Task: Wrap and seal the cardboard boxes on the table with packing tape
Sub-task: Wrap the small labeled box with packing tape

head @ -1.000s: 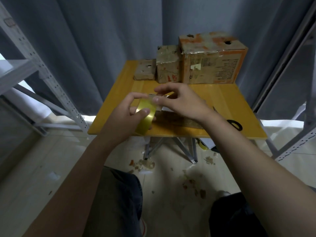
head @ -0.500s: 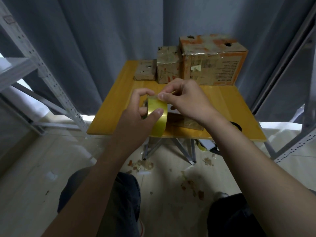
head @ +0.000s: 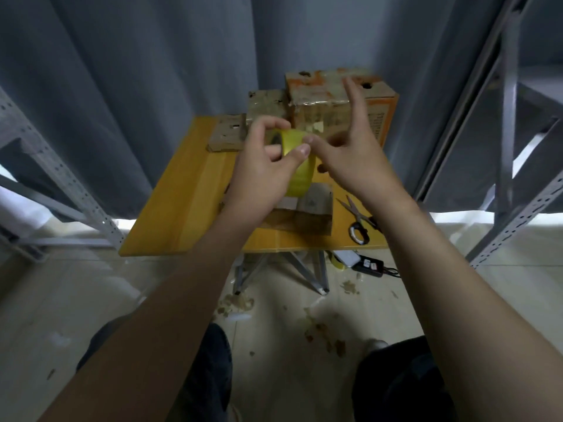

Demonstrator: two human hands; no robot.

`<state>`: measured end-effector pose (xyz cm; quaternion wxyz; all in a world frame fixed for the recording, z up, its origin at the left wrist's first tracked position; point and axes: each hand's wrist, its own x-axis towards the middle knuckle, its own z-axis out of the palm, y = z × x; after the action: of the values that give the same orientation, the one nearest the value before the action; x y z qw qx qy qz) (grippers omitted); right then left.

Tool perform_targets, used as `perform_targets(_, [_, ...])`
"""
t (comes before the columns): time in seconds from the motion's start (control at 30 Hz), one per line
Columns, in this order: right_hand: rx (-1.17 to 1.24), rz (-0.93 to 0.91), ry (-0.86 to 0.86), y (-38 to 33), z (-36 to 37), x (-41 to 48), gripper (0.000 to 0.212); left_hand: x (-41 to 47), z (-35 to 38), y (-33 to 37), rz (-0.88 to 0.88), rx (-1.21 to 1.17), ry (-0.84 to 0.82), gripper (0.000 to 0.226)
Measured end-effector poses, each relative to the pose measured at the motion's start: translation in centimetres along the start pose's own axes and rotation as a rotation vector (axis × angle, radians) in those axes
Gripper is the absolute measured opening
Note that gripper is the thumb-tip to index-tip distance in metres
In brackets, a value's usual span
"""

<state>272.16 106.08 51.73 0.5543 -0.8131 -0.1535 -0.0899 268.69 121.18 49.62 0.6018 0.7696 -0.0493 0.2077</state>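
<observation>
My left hand (head: 264, 169) holds a yellow roll of packing tape (head: 300, 164) upright above the yellow table (head: 182, 202). My right hand (head: 353, 150) touches the roll's top edge with thumb and forefinger, the other fingers spread upward. A flat cardboard box (head: 307, 214) lies on the table under the hands, partly hidden. At the table's far edge stand three boxes: a large orange-printed one (head: 377, 99), a medium one (head: 265, 103) and a small low one (head: 227, 137).
Scissors (head: 358, 219) lie at the table's front right. Grey metal shelving frames stand left (head: 61, 178) and right (head: 511, 166). A grey curtain hangs behind. Tape scraps, a charger and cable (head: 370, 266) lie on the floor under the table.
Both hands rose and moved farther over the table with the roll. The right hand's fingers, earlier curled at the roll, have spread open. The scissors have come into view.
</observation>
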Motion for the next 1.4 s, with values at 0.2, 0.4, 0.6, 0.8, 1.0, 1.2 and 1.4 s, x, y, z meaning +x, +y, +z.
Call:
perform_targets(0.2, [0.411, 0.279, 0.154, 3.5, -2.0, 5.1, 0.076, 6.7, 4.3, -1.9, 0.036, 0.363, -0.343, 0.061])
perform_targets(0.4, [-0.550, 0.266, -0.081, 10.9, -1.9, 7.8, 0.073, 8.4, 0.9, -6.3, -0.242, 1.259, -1.023, 0.148])
perform_targets(0.6, [-0.835, 0.145, -0.015, 13.5, -0.3, 8.3, 0.045, 8.8, -0.8, -8.2, -0.116, 1.048, -0.606, 0.106])
perform_targets(0.8, [0.206, 0.275, 0.327, 7.8, 2.6, 10.1, 0.039, 9.5, 0.4, -6.2, -0.227, 0.783, -0.094, 0.108])
perform_targets(1.0, [0.542, 0.392, 0.444, 5.4, 5.2, 12.0, 0.045, 7.9, 4.1, -6.1, -0.151, 0.904, 0.041, 0.095])
perform_targets(1.2, [0.569, 0.382, 0.557, 6.8, 5.9, 12.9, 0.035, 7.3, 5.6, -7.1, -0.098, 0.963, 0.115, 0.087])
perform_targets(1.4, [0.577, 0.405, 0.661, 8.9, 4.8, 13.9, 0.038, 7.7, 5.9, -6.8, -0.099, 0.878, 0.089, 0.096])
